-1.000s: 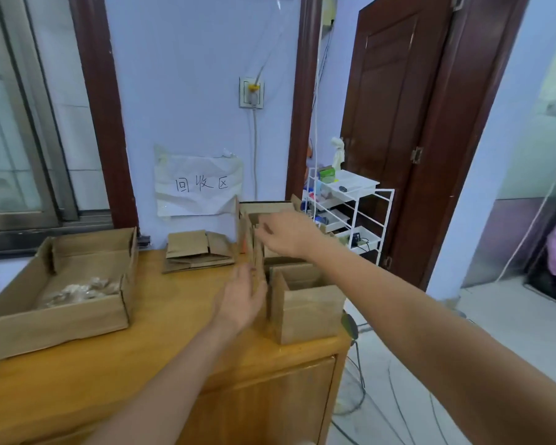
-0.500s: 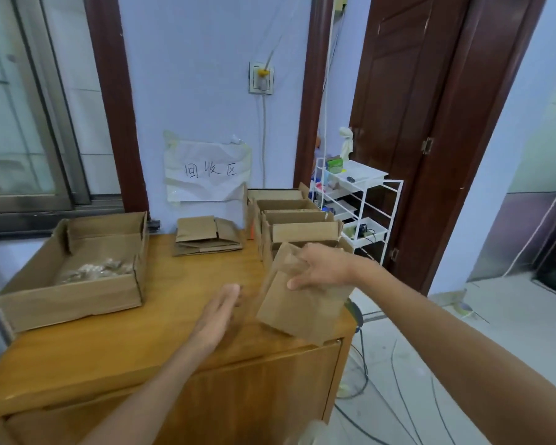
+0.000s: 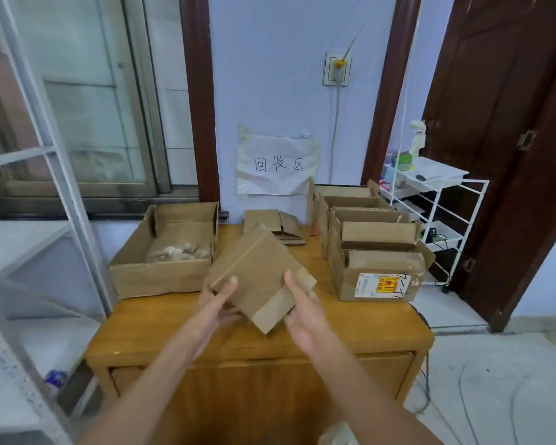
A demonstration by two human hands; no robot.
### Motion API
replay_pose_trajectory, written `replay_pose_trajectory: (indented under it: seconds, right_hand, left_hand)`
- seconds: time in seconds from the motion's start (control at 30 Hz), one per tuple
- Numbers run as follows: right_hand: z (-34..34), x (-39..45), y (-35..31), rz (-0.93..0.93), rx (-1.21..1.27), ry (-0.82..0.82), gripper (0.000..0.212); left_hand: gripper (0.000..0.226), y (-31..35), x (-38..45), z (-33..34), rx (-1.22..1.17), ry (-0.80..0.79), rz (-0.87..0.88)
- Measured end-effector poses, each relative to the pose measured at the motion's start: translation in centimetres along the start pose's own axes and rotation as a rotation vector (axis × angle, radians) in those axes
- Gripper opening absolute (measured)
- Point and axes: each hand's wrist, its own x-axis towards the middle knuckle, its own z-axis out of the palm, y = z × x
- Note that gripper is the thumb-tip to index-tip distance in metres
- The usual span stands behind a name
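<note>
A small brown cardboard box (image 3: pixel 257 271) is held tilted above the middle of the wooden cabinet top (image 3: pixel 350 332), its taped bottom facing me. My left hand (image 3: pixel 217 305) grips its lower left corner, thumb on the near face. My right hand (image 3: pixel 304 311) grips its lower right edge, thumb up along the face. A row of several open cardboard boxes (image 3: pixel 366 248) stands on the right side of the cabinet; the nearest has a red and yellow label.
A wide open carton (image 3: pixel 132 277) with crumpled scraps sits at the left of the cabinet. Flattened cardboard (image 3: pixel 289 226) lies against the wall under a paper sign (image 3: pixel 278 163). A white wire rack (image 3: pixel 437 200) and a dark door stand to the right.
My right hand lifted one box out of the row on the right and carried it to the middle. My left hand has come up and taken hold of it too.
</note>
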Motion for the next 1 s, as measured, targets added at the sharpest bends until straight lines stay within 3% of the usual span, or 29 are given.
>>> replay_pose_trajectory:
  seconds: [0.07, 0.17, 0.27, 0.37, 0.47, 0.6, 0.63, 0.83, 0.93, 1.0]
  right_hand:
    - [-0.5, -0.5, 2.2, 0.095, 0.045, 0.021, 0.055]
    - [-1.5, -0.6, 3.4, 0.181, 0.109, 0.019, 0.051]
    - [-3.4, 0.4, 2.1, 0.215, 0.166, 0.066, 0.06]
    - [-5.5, 1.7, 0.5, 0.216, 0.193, 0.151, 0.06]
    - [-5.8, 2.7, 0.3, 0.173, -0.083, 0.228, 0.043]
    - [-5.4, 3.6, 0.2, -0.125, -0.956, 0.376, 0.039]
    - [-5.2, 3.6, -0.4, -0.188, -1.065, 0.382, 0.036]
    - [-3.0, 1.3, -1.4, -0.447, -0.951, 0.328, 0.042]
    - [-1.6, 0.4, -3.1, -0.632, -0.99, 0.245, 0.052]
    - [-1.3, 0.2, -3.9, -0.632, -1.061, 0.109, 0.058]
  left_hand:
    - [0.126, -0.8, 0.1, -0.3, 0.255, 0.047, 0.019]
    - [0.108, -0.3, 1.2, 0.0, 0.476, 0.14, 0.073]
    - [0.114, 0.6, 2.6, -0.7, 0.613, 0.065, 0.088]
    - [0.119, 0.3, 3.3, -1.0, 0.648, -0.064, 0.109]
    - [0.111, -1.0, 3.8, -0.7, 0.564, -0.127, 0.136]
    - [0.122, -2.1, 4.1, -0.8, 0.579, -0.095, 0.153]
    - [0.124, -2.3, 4.0, -0.8, 0.617, -0.066, 0.148]
    - [0.126, -4.2, 3.2, -0.1, 0.725, 0.074, 0.065]
    - [0.119, -2.5, 2.6, 0.4, 0.814, 0.156, 0.206]
    - [0.121, 0.0, 2.4, 0.1, 0.963, 0.203, 0.327]
